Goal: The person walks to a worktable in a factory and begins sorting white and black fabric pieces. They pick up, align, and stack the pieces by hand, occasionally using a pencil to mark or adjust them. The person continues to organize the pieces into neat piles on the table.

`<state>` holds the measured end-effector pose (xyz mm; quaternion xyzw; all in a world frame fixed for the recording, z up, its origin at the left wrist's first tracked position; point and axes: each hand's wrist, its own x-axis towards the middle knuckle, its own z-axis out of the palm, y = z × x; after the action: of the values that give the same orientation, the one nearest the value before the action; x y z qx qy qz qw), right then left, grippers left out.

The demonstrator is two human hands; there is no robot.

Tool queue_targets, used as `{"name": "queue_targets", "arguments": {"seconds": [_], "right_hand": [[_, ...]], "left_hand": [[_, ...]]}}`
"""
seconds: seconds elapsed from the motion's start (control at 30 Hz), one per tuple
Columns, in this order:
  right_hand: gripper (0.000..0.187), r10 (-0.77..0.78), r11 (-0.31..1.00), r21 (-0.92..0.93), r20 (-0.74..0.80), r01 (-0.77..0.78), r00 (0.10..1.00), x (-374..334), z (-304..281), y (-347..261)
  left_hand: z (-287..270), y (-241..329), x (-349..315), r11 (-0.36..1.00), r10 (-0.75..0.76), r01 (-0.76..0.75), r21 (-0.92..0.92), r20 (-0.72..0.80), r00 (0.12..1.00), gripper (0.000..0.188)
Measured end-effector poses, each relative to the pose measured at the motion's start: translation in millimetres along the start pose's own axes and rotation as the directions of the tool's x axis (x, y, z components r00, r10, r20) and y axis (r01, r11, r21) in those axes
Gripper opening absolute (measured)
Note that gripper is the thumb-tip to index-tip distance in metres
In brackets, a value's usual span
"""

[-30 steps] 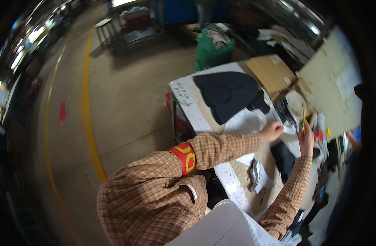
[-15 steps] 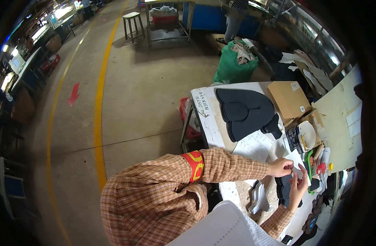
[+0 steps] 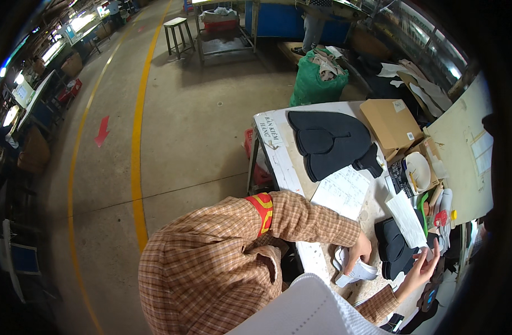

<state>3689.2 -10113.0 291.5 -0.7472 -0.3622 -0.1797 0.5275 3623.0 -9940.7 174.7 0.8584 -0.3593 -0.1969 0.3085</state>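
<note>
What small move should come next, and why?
Perhaps close the left hand more firmly on the pale curved pieces, since its fingers are curled over them, while the right hand is occupied at the lower end of the white paper strip.

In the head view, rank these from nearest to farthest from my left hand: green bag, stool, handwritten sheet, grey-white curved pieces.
1. Grey-white curved pieces: at your left hand, touching it.
2. Handwritten sheet: on the table, just beyond the hand.
3. Green bag: past the table's far end.
4. Stool: upper left, well beyond the table.
</note>
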Motion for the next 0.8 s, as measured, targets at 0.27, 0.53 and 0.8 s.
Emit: {"name": "queue_targets", "arguments": {"seconds": [0.27, 0.53, 0.8], "right_hand": [[0.03, 0.205, 0.974, 0.11, -0.059, -0.198, 0.977, -3.2, -29.9, -38.5], [0.036, 0.222, 0.97, 0.039, 0.259, -0.24, 0.94, -8.2, -19.0, -65.7], [0.042, 0.203, 0.979, 0.007, 0.072, -0.204, 0.976, -6.4, -28.1, -42.1]], "left_hand": [[-16.0, -0.4, -21.2, 0.143, -0.08, -0.249, -0.958, -0.262, 0.962, 0.078], [-30.6, 7.2, -27.7, -0.188, -0.107, -0.458, -0.869, -0.446, 0.889, 0.047], [-25.4, -8.2, -14.7, -0.061, -0.25, -0.622, -0.781, -0.591, 0.767, 0.036]]}}
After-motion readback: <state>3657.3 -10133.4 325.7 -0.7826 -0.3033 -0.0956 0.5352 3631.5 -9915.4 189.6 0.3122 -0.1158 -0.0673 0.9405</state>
